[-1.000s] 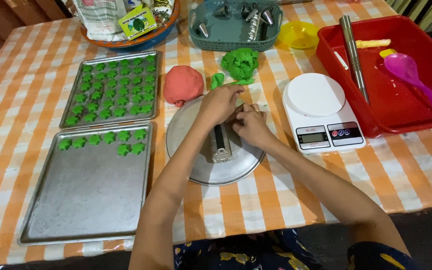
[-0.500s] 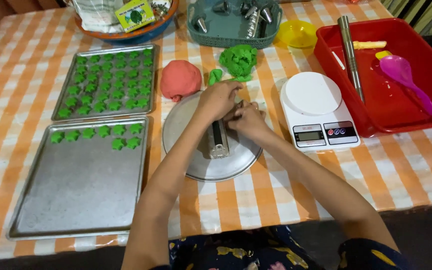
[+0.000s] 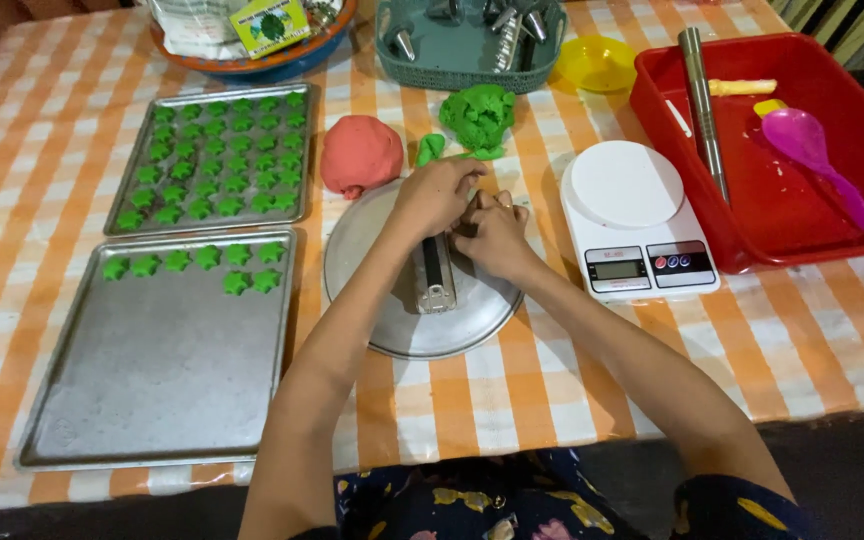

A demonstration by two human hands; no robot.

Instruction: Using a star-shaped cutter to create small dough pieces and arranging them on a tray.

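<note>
Now, hands: left hand (image 3: 435,195) and right hand (image 3: 492,235) stay pressed together, fingers curled; what they pinch I cannot tell.
Place: over the round metal plate (image 3: 382,320), by the metal press (image 3: 434,275).
Change: only the view shifted.
Near tray (image 3: 152,400): 7 green stars (image 3: 237,283).

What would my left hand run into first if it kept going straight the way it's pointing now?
The left hand points up and right across the round metal plate. Going straight on, it would probably meet the lump of green dough first, then the teal basket behind it. Depth is hard to judge here.
</note>
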